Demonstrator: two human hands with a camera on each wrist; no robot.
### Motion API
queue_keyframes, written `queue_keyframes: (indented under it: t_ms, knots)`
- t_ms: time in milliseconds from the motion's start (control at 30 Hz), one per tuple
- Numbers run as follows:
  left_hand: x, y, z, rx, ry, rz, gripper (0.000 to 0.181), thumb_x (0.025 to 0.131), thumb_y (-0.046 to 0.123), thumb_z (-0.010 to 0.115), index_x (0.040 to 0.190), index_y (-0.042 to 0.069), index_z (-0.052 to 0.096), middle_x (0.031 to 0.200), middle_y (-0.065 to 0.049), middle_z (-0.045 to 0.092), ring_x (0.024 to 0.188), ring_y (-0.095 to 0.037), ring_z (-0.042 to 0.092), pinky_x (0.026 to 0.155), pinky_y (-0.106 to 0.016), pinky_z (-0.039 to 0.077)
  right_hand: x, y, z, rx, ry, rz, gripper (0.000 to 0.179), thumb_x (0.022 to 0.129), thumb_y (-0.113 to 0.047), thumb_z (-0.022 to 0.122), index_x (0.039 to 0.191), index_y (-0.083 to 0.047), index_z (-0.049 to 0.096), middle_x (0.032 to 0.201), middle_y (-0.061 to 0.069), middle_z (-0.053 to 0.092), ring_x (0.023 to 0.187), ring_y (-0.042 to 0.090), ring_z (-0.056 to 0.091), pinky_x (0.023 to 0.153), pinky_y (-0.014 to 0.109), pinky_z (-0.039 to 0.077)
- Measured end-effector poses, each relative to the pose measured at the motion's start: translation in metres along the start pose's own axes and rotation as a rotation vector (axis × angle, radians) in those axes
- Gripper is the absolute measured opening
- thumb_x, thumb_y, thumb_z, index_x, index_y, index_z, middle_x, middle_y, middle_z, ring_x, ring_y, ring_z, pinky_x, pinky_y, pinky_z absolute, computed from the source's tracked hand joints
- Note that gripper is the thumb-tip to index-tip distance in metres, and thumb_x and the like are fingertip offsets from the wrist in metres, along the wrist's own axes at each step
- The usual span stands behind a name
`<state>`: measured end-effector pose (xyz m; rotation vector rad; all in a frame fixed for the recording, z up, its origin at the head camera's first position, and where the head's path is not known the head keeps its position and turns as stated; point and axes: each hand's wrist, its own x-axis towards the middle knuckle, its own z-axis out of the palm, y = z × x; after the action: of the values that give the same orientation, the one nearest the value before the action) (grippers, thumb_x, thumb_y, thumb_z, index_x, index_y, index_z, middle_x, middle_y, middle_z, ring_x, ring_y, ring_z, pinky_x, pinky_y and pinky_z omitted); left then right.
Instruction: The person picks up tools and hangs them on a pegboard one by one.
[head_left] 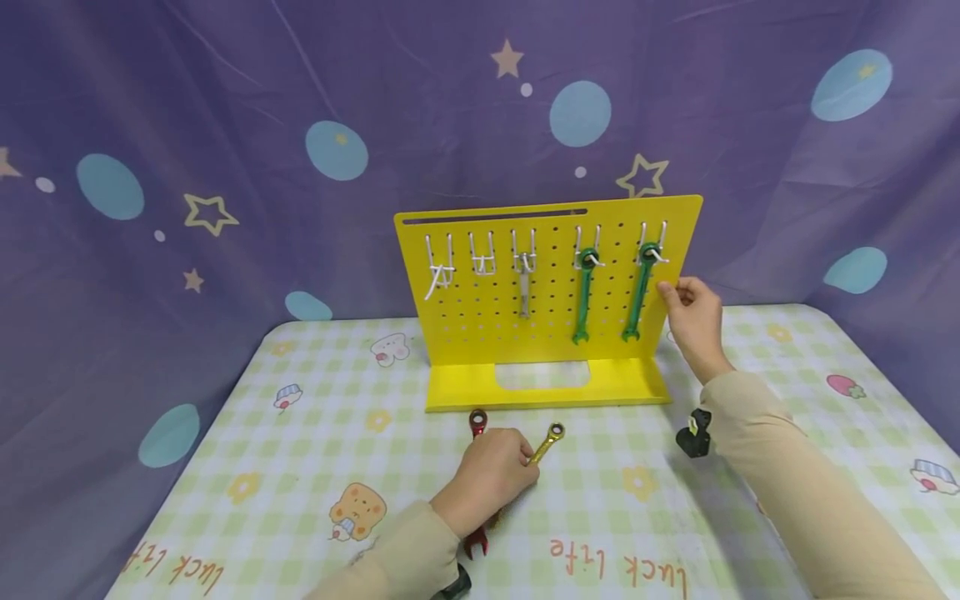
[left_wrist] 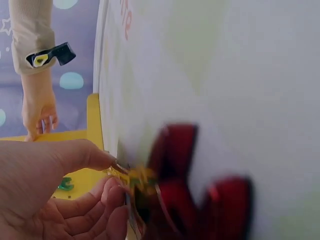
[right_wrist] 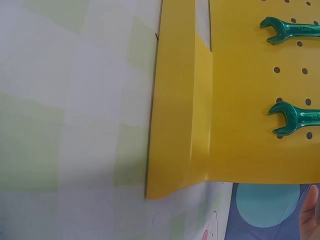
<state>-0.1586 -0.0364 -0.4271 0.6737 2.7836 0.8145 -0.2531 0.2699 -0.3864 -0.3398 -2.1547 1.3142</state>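
Observation:
In the head view my left hand [head_left: 491, 471] pinches a gold wrench [head_left: 546, 444] low over the table. A red wrench [head_left: 477, 423] lies under that hand, its open end [head_left: 476, 543] showing below. The left wrist view has the thumb and fingers on the gold wrench [left_wrist: 142, 180], with the red jaws blurred in front; whether the hand also holds the red wrench I cannot tell. My right hand [head_left: 696, 321] grips the right edge of a yellow pegboard [head_left: 480, 321]. Two green wrenches [head_left: 584, 300] and a small silver wrench [head_left: 524, 292] hang from its hooks.
Two metal hooks [head_left: 441, 273] at the board's left carry no wrench. The board's yellow base [head_left: 461, 387] stands on a checked tablecloth [head_left: 315, 450]. Behind is a purple curtain [head_left: 450, 100]. Dark wrist cameras [head_left: 695, 435] are strapped to both sleeves.

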Motion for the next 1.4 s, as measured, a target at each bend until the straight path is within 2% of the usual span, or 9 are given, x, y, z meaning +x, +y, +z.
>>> queue_keyframes:
  t_ms: [133, 400, 567, 667, 933, 1100, 1400]
  knots:
    - [0.002, 0.003, 0.002, -0.029, -0.026, 0.009, 0.004, 0.079, 0.008, 0.076, 0.082, 0.006, 0.075, 0.063, 0.006, 0.062, 0.058, -0.006, 0.052, 0.058, -0.022, 0.045, 0.000, 0.001, 0.000, 0.001, 0.004, 0.001, 0.036, 0.098, -0.028, 0.061, 0.099, 0.008, 0.060, 0.079, -0.009, 0.055, 0.072, 0.003, 0.048, 0.067, 0.018, 0.040]
    - [0.002, 0.004, -0.002, -0.183, -0.112, -0.047, 0.006, 0.083, 0.006, 0.075, 0.088, 0.005, 0.072, 0.071, 0.005, 0.064, 0.061, -0.008, 0.055, 0.060, -0.025, 0.048, 0.001, 0.002, 0.001, 0.003, 0.008, -0.001, 0.035, 0.099, -0.026, 0.062, 0.100, 0.008, 0.061, 0.078, -0.010, 0.055, 0.072, 0.002, 0.049, 0.066, 0.018, 0.040]
    - [0.002, 0.007, -0.008, -0.227, -0.119, -0.041, 0.005, 0.086, 0.007, 0.073, 0.090, 0.007, 0.070, 0.074, 0.005, 0.061, 0.062, -0.011, 0.054, 0.057, -0.025, 0.047, 0.002, 0.002, 0.002, 0.009, 0.012, -0.005, 0.033, 0.099, -0.024, 0.062, 0.100, 0.009, 0.061, 0.079, -0.009, 0.055, 0.071, 0.002, 0.048, 0.066, 0.017, 0.040]
    - [0.002, 0.007, -0.011, -0.247, -0.101, -0.032, 0.004, 0.090, 0.008, 0.070, 0.093, 0.009, 0.067, 0.078, 0.004, 0.059, 0.063, -0.012, 0.054, 0.056, -0.026, 0.047, 0.001, 0.002, 0.002, 0.014, 0.015, -0.002, 0.033, 0.098, -0.024, 0.062, 0.100, 0.009, 0.061, 0.078, -0.011, 0.055, 0.071, 0.002, 0.048, 0.066, 0.017, 0.040]
    - [0.007, 0.001, -0.021, -0.222, -0.020, -0.022, 0.007, 0.097, 0.013, 0.063, 0.105, 0.012, 0.064, 0.091, 0.004, 0.060, 0.076, -0.013, 0.054, 0.067, -0.028, 0.046, 0.001, 0.002, 0.002, 0.009, 0.005, -0.002, 0.035, 0.098, -0.027, 0.062, 0.100, 0.009, 0.061, 0.078, -0.011, 0.054, 0.072, 0.003, 0.049, 0.066, 0.017, 0.040]
    - [0.010, -0.002, -0.025, -0.256, 0.042, -0.022, 0.009, 0.099, 0.014, 0.061, 0.107, 0.013, 0.063, 0.094, 0.004, 0.061, 0.078, -0.013, 0.055, 0.067, -0.029, 0.047, 0.001, 0.002, 0.001, 0.012, 0.002, 0.003, 0.036, 0.098, -0.028, 0.062, 0.099, 0.008, 0.060, 0.078, -0.010, 0.055, 0.072, 0.003, 0.049, 0.066, 0.018, 0.040]
    - [0.013, -0.003, -0.031, -0.351, 0.169, 0.012, 0.012, 0.100, 0.015, 0.061, 0.111, 0.013, 0.062, 0.102, 0.000, 0.064, 0.091, -0.017, 0.061, 0.078, -0.036, 0.050, 0.001, 0.002, 0.001, 0.024, 0.004, 0.000, 0.035, 0.098, -0.027, 0.062, 0.098, 0.007, 0.061, 0.077, -0.014, 0.055, 0.072, 0.003, 0.049, 0.066, 0.017, 0.040]
